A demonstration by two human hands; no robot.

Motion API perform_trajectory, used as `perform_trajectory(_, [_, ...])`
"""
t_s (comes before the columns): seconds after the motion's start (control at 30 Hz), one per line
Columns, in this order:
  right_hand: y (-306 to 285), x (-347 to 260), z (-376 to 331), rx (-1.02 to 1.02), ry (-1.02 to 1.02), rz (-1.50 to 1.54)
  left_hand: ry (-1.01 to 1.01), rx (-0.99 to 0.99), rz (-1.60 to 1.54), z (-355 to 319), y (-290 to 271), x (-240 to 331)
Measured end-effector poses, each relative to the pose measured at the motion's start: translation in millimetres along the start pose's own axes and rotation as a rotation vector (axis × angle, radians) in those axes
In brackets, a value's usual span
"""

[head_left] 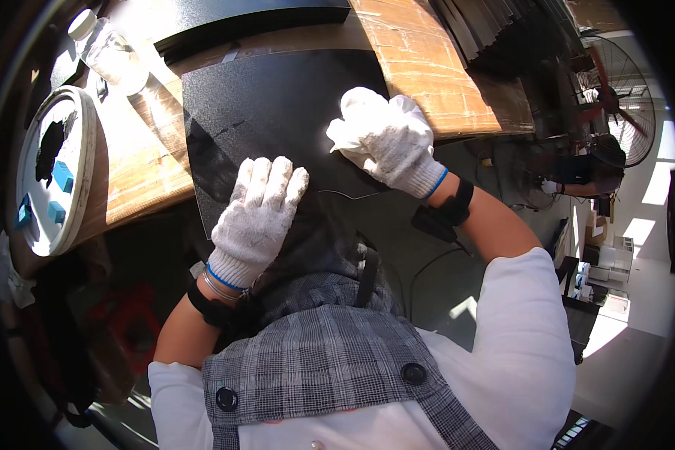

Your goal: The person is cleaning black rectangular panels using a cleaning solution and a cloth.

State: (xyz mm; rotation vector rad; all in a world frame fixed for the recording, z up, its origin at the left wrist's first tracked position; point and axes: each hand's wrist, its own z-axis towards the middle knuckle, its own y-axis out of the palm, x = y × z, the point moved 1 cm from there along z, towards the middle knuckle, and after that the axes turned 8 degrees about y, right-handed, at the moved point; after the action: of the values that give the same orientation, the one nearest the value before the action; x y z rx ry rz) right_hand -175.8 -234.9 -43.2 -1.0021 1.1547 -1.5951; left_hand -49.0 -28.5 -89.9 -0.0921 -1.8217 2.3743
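Observation:
A black, finely textured flat panel (292,90) lies on the wooden table in front of me and reaches over its near edge. My left hand (253,217), in a white knitted glove with a blue cuff, rests on the panel's near left part, its fingers stretched out and holding nothing. Toward the panel's right edge, my right hand (399,150), gloved the same way, is closed around a bunched white cloth (360,105) pressed to the surface. The cloth partly hides the fingers.
Left on the wooden table (442,97) are a clear bottle (116,60) with a white cap and a round white lid (79,161) bearing a black smear and blue blocks. Another black panel (255,16) lies beyond. A fan (615,97) and another person's arm (581,189) are at right.

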Motion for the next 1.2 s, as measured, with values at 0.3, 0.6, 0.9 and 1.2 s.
perform_trajectory(0.3, [-26, 7, -72, -0.056, 0.033, -0.066, -0.014, -0.101, 0.019, 9, -1, 4])
perform_trajectory(0.6, [-29, 8, -82, -0.001, 0.090, -0.073, 0.039, 0.055, 0.123, -4, 15, 1])
perform_trajectory(0.9, [-33, -8, -71, -0.063, 0.091, 0.016, 0.017, 0.007, 0.173, -8, 16, 0])
perform_trajectory(1.2, [-52, 41, -46, 0.079, 0.589, 0.568, 0.010, 0.053, 0.141, -5, 13, -1])
